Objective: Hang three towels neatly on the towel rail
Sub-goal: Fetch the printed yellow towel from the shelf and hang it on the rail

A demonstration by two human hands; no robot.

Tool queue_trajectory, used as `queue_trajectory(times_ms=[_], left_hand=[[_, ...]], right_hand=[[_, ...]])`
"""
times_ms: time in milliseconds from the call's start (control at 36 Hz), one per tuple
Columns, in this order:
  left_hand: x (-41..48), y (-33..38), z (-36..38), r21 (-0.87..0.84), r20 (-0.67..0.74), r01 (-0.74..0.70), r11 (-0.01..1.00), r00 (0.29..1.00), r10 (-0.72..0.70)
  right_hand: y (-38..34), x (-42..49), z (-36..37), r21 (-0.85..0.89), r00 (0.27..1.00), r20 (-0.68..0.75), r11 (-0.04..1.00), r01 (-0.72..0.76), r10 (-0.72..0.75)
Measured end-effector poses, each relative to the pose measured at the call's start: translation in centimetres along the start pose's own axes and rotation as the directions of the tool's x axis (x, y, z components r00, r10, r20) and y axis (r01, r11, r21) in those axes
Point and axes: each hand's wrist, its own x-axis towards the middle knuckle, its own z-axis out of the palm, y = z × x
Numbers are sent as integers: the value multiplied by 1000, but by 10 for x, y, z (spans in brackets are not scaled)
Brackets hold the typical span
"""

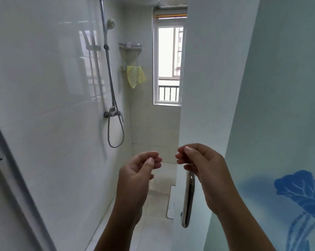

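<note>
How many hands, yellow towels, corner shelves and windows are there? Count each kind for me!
Hands: 2 (left hand, right hand)
Yellow towel: 1
Corner shelves: 2 (upper shelf, lower shelf)
Window: 1
Total: 6

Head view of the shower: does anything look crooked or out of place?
The yellow cloth hangs slanted and bunched from the lower corner rack, with one corner drooping. Nothing else stands out.
</note>
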Motion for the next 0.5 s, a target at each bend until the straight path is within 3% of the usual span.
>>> queue_trajectory(times_ms=[278, 500], left_hand=[[33, -8, -42, 53, -108, -8, 999, 994, 14], [80, -22, -94, 58, -121, -9, 998, 992, 16]], right_hand=[[20, 30, 54, 8, 987, 162, 1000, -2, 1], [45, 58, 117, 20, 984, 176, 1000, -9, 6]])
